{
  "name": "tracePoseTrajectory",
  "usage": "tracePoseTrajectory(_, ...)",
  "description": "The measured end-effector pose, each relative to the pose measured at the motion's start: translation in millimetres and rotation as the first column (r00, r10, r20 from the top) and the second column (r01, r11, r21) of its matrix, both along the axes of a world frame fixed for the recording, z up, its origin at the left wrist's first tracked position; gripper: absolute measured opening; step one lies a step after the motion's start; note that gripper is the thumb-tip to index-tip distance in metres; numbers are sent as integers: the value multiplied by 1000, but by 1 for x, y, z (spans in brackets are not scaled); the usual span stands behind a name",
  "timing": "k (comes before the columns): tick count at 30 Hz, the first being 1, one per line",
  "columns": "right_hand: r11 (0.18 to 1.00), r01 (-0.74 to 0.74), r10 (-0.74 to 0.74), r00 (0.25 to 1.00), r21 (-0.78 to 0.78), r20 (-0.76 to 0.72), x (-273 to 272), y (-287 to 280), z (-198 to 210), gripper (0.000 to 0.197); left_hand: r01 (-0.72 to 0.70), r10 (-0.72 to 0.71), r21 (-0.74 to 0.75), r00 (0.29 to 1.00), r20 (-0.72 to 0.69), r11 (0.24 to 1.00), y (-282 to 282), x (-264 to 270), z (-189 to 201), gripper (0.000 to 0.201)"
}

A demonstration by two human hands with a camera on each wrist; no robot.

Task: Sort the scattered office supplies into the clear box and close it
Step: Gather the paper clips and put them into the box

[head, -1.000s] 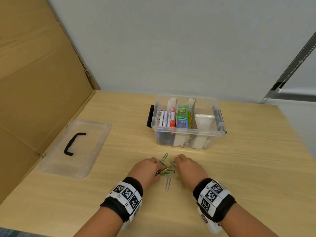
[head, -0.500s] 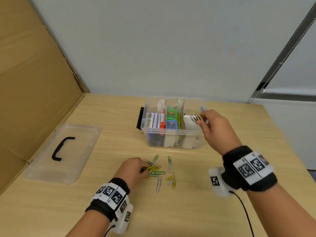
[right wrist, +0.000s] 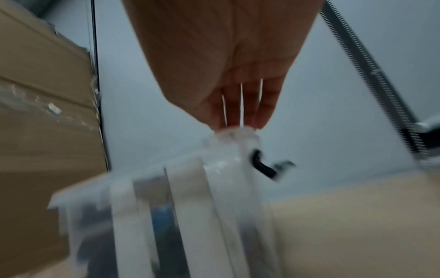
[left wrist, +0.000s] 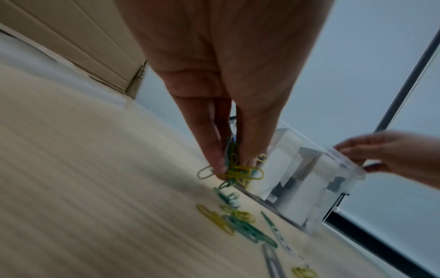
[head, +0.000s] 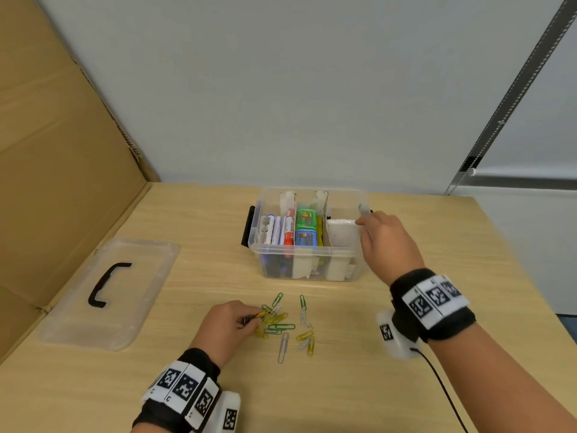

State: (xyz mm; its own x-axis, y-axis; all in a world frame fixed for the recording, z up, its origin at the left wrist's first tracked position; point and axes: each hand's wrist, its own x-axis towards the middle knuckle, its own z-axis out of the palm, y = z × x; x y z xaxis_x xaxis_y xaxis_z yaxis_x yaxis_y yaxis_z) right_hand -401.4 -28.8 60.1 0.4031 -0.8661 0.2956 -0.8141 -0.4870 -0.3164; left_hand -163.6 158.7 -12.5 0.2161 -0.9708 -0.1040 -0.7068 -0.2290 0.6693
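Note:
The clear box (head: 307, 251) stands open at mid-table, holding markers, small green and blue items and white dividers. My left hand (head: 251, 319) rests on the table in front of it and pinches a small bunch of yellow and green paper clips (left wrist: 234, 170) between thumb and fingers (left wrist: 214, 159). Several more loose paper clips (head: 282, 328) lie just right of that hand. My right hand (head: 363, 221) hovers at the box's right end. Its fingers (right wrist: 238, 112) are straight, their tips at the rim, and no clip shows in them.
The clear lid (head: 131, 310) with a black handle (head: 106, 284) lies flat at the left. A cardboard wall (head: 62, 182) borders the table's left side. A cable (head: 443, 389) trails from my right wrist over the table.
My right hand left the clip pile, carried clips to the box's right compartment, and now shows none. My left hand stayed at the pile, still pinching clips.

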Motion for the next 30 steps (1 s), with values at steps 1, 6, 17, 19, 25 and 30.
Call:
tracePoseTrajectory(1, 1000, 7, -7, 1000, -6, 27, -9, 7, -10, 36, -13, 12, -23, 1000, -15, 1000, 0, -2, 2, 22)
tracePoseTrajectory(6, 996, -63, 54, 988, 62, 146, -24, 16, -52, 49, -33, 19, -137, 995, -102, 990, -15, -26, 30, 20)
tracePoseTrajectory(17, 996, -84, 83, 979, -2, 185, -24, 14, -61, 54, 173, -133, -212, 973, 190, 962, -149, -104, 122, 21)
tracePoseTrajectory(19, 997, -80, 79, 980, -2, 185, -24, 14, -62, 54, 203, -162, -94, 930, 331, 975, -174, -113, 113, 21)
tracePoseTrajectory(25, 997, -68, 71, 983, -23, 170, -24, 15, -58, 53, 266, -363, 253, 761, 537, 930, -205, -126, 91, 18)
tracePoseTrajectory(30, 998, -60, 60, 986, -5, 155, -25, 15, -58, 56, 326, -382, 200, 810, 444, 924, -200, -116, 106, 25)
